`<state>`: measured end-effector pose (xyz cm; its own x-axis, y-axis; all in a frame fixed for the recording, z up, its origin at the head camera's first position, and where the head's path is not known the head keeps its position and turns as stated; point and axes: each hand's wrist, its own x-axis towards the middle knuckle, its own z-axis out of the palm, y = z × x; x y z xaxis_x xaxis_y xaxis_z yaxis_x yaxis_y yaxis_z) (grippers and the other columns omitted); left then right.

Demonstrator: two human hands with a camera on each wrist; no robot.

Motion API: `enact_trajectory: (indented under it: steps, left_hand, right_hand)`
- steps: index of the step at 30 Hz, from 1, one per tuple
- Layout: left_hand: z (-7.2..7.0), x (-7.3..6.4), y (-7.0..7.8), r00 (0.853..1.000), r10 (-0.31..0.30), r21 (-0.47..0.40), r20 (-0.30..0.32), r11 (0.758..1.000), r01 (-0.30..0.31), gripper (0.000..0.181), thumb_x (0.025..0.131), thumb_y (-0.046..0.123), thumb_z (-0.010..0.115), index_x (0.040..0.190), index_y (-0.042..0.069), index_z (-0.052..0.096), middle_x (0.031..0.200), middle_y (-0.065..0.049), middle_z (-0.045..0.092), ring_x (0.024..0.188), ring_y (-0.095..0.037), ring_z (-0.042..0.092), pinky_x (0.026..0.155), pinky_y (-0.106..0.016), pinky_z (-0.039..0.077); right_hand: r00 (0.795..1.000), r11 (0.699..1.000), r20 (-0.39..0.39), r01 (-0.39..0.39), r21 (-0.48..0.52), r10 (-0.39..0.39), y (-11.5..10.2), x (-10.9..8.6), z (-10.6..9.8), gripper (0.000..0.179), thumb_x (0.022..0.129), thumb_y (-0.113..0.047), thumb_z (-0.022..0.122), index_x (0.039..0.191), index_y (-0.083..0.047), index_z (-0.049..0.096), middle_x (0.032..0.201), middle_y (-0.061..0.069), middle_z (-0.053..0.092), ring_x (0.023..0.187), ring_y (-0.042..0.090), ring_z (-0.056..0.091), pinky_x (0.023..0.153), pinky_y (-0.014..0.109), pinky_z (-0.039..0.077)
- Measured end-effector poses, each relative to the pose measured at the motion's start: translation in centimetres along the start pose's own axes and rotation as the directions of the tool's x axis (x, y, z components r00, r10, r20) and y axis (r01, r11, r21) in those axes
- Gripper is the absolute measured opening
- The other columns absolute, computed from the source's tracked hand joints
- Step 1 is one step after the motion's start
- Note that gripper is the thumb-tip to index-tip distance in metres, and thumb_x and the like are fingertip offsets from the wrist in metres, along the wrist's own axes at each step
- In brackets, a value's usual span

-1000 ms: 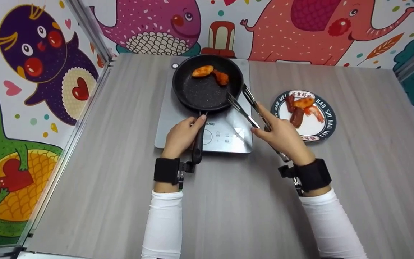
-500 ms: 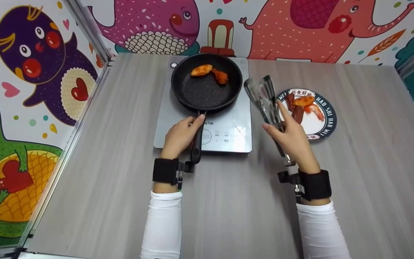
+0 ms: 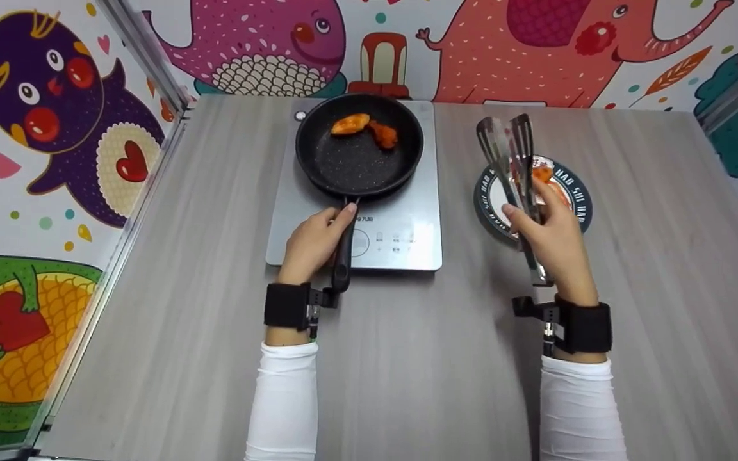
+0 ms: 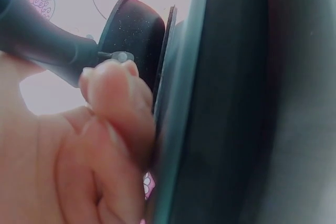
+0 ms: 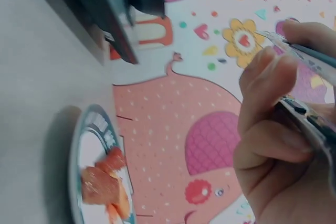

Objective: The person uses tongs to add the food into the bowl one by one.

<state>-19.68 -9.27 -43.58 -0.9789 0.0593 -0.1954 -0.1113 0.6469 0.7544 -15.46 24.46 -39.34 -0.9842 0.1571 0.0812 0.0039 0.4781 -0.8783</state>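
Observation:
My left hand [image 3: 315, 243] grips the black handle [image 3: 343, 256] of a frying pan [image 3: 356, 160], thumb along its top. The pan sits on a flat silver induction cooker [image 3: 401, 246]. Two orange-brown food pieces, a wing-like one [image 3: 350, 124] and a darker drumstick-like one [image 3: 383, 135], lie at the pan's far side. My right hand [image 3: 555, 240] holds metal tongs [image 3: 511, 169] with their slotted heads pointing away from me. Below the tongs is a round dark-rimmed plate [image 3: 483, 208], partly covered by hand and tongs. In the right wrist view, reddish-brown food [image 5: 100, 186] shows on that plate.
A grey wood-grain table [image 3: 420, 384] carries everything. Walls with cartoon animals stand behind it and on the left, with a metal frame edge [image 3: 119, 256] along the left side. The plate lies to the right of the cooker, a gap apart.
My right hand has carried the tongs from the pan's right edge rightward to above the plate, and their arms have come closer together. My left hand keeps its grip on the pan handle.

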Motion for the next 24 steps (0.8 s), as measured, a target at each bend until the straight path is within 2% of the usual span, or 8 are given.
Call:
enact_trajectory:
  steps: [3,5,9,11,19,24]
  left_hand:
    - [0.0,0.0,0.0,1.000,-0.005,-0.002,0.004,1.000,0.005,0.065,0.074,0.079,0.028,0.087,0.021,0.055,0.069,-0.005,0.053,0.051,-0.019,0.050,0.048,-0.033,0.040]
    - [0.0,0.0,0.1,1.000,0.001,-0.001,0.006,1.000,-0.001,0.065,0.074,0.078,0.028,0.088,0.021,0.055,0.070,-0.005,0.053,0.052,-0.020,0.050,0.049,-0.033,0.040]
    - [-0.1,0.0,0.1,1.000,0.018,0.009,0.001,1.000,-0.018,0.064,0.076,0.077,0.029,0.089,0.020,0.056,0.070,-0.005,0.052,0.053,-0.020,0.049,0.050,-0.033,0.039]
    - [-0.2,-0.1,0.1,1.000,0.021,0.010,-0.006,1.000,-0.021,0.063,0.076,0.076,0.030,0.089,0.020,0.056,0.070,-0.005,0.052,0.052,-0.020,0.049,0.049,-0.032,0.039]
    - [-0.1,-0.2,0.0,1.000,0.005,-0.012,-0.001,1.000,-0.005,0.064,0.075,0.077,0.031,0.090,0.021,0.057,0.070,-0.006,0.053,0.052,-0.020,0.050,0.048,-0.032,0.041]
    - [-0.1,-0.1,0.1,1.000,0.011,-0.002,-0.001,1.000,-0.011,0.064,0.075,0.077,0.029,0.089,0.020,0.056,0.069,-0.006,0.052,0.052,-0.020,0.049,0.048,-0.032,0.040]
  right_hand:
    - [1.000,0.998,-0.019,-0.014,0.055,0.015,0.0,-0.3,-1.3,0.059,0.080,-0.039,0.065,0.132,-0.031,0.039,0.079,0.011,0.061,0.067,0.021,0.058,0.054,0.029,0.045]
    - [0.999,0.990,-0.040,-0.022,0.136,0.028,0.0,-0.6,-2.3,0.059,0.080,-0.033,0.066,0.132,-0.026,0.041,0.078,0.010,0.060,0.063,0.019,0.055,0.051,0.027,0.044]
    - [0.996,0.943,-0.081,-0.012,0.331,0.041,-0.5,-1.2,-3.9,0.057,0.079,-0.023,0.069,0.130,-0.018,0.045,0.072,0.012,0.057,0.053,0.018,0.050,0.045,0.025,0.040]
    - [0.993,0.921,-0.107,0.007,0.390,0.038,-0.7,-1.4,-4.5,0.056,0.079,-0.020,0.070,0.129,-0.017,0.046,0.072,0.013,0.057,0.053,0.018,0.050,0.045,0.024,0.040]
    - [0.978,0.898,-0.188,0.006,0.439,0.085,-0.2,-1.7,-6.3,0.055,0.078,-0.018,0.071,0.128,-0.015,0.048,0.082,0.013,0.058,0.054,0.018,0.052,0.051,0.024,0.038]
    - [0.973,0.909,-0.198,-0.028,0.417,0.121,0.9,-1.6,-7.1,0.056,0.077,-0.020,0.071,0.128,-0.013,0.048,0.084,0.011,0.058,0.055,0.019,0.052,0.053,0.024,0.037]
